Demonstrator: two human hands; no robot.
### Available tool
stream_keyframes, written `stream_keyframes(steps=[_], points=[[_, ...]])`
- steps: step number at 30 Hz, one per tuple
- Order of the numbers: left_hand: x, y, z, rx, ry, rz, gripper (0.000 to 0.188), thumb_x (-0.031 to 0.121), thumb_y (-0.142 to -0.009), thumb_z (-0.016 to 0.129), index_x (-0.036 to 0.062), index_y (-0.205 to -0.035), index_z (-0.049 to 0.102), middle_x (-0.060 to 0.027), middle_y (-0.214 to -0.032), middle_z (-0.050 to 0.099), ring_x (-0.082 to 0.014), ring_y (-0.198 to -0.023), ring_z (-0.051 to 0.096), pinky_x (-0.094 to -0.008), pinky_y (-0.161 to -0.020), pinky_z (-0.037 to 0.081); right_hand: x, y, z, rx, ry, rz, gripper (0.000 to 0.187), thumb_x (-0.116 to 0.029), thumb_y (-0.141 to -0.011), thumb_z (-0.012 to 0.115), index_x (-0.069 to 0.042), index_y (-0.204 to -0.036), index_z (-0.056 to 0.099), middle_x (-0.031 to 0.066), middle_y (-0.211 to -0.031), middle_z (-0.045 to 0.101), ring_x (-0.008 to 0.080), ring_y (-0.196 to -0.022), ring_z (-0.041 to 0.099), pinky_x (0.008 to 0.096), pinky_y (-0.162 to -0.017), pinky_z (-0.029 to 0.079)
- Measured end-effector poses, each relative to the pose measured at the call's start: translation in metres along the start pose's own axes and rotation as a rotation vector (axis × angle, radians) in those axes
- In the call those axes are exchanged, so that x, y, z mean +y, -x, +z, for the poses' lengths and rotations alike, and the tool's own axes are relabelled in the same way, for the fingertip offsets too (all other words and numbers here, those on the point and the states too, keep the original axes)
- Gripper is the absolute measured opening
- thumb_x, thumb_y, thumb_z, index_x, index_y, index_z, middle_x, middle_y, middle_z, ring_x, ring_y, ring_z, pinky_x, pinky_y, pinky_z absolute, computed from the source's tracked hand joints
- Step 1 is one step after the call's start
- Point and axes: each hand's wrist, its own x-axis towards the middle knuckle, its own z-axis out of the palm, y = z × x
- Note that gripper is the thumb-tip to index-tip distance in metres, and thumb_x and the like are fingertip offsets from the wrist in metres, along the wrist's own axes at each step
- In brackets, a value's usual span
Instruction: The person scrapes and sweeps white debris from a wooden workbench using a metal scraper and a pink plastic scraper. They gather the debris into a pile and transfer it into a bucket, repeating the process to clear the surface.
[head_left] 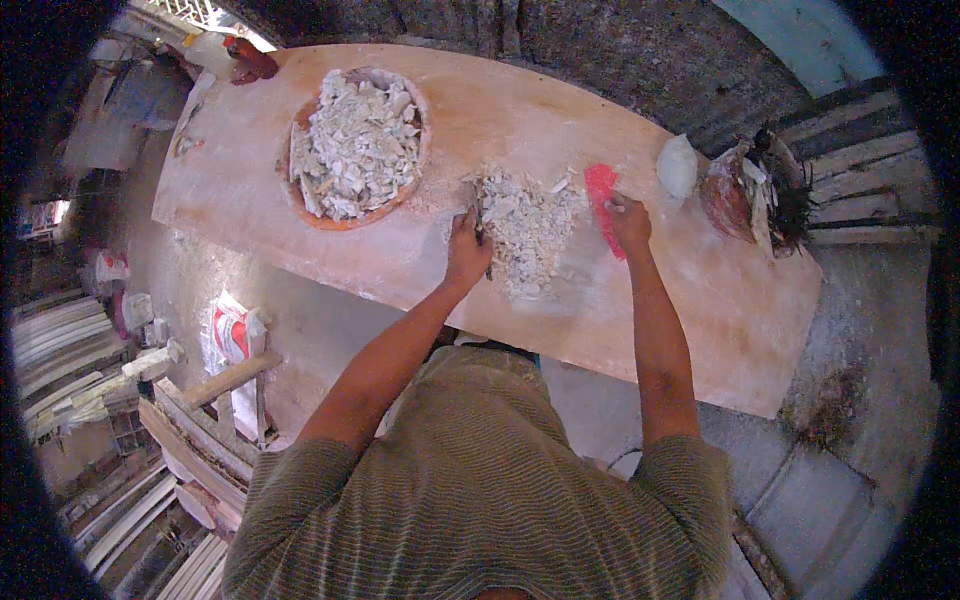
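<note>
A loose heap of pale, flaky chips (525,225) is spread on the wooden table between my two hands. At the heap's left edge is my left hand (468,250), its fingers closed against a thin dark edge that I cannot make out well. My right hand (630,222), on the other side, grips a flat, bright pinkish-red piece (602,200), upright or tilted I cannot tell. That piece stands a little apart from the heap. To the left, a round orange-brown basin (345,222) is piled high with larger pale chunks (360,145).
The board tabletop (700,320) is dusted with white powder. A whitish bag (677,167) and a clear bag with dark strands (735,195) lie at the right. A reddish-brown object (250,62) sits at the far left corner. Stacked timber (190,450) stands at lower left.
</note>
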Motion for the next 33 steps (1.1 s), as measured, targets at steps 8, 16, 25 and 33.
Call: stream_keyframes(steps=[8, 16, 25, 33], points=[[0.006, -0.005, 0.002, -0.030, 0.032, 0.084, 0.050, 0.005, -0.075, 0.061, -0.0070, -0.123, 0.049, -0.0243, -0.102, 0.054, -0.0411, -0.097, 0.055, -0.0454, -0.085, 0.047, 0.003, 0.006, 0.076, -0.144, -0.150, -0.250, 0.034, -0.029, -0.081, 0.064, -0.018, -0.113, 0.068, 0.0150, -0.100, 0.068, 0.0297, -0.090, 0.067, 0.0378, -0.080, 0.051], [-0.009, -0.005, 0.013, 0.079, 0.165, 0.164, 0.033, 0.003, -0.073, 0.061, -0.0010, -0.105, 0.055, -0.0167, -0.097, 0.053, -0.0327, -0.090, 0.056, -0.0392, -0.078, 0.047, -0.024, -0.011, 0.127, -0.419, -0.307, -0.258, 0.041, -0.024, -0.076, 0.066, -0.008, -0.114, 0.065, 0.0184, -0.108, 0.065, 0.0297, -0.100, 0.063, 0.0395, -0.089, 0.048], [0.019, 0.012, 0.002, 0.041, 0.369, 0.059, 0.058, 0.002, -0.074, 0.062, 0.0005, -0.130, 0.048, -0.0172, -0.105, 0.054, -0.0300, -0.095, 0.056, -0.0339, -0.077, 0.049, -0.050, 0.036, 0.087, -0.398, -0.574, -0.086, 0.026, -0.006, -0.080, 0.059, 0.001, -0.103, 0.068, 0.0074, -0.081, 0.068, 0.0146, -0.070, 0.062, 0.0311, -0.065, 0.050], [0.053, 0.010, -0.025, 0.129, 0.373, 0.089, 0.054, 0.004, -0.077, 0.064, -0.0061, -0.128, 0.049, -0.0200, -0.111, 0.055, -0.0298, -0.095, 0.057, -0.0355, -0.079, 0.049, -0.110, 0.069, 0.007, -0.361, -0.685, -0.118, 0.022, -0.003, -0.081, 0.056, 0.004, -0.099, 0.068, 0.0049, -0.078, 0.067, 0.0123, -0.066, 0.059, 0.0294, -0.061, 0.048]])
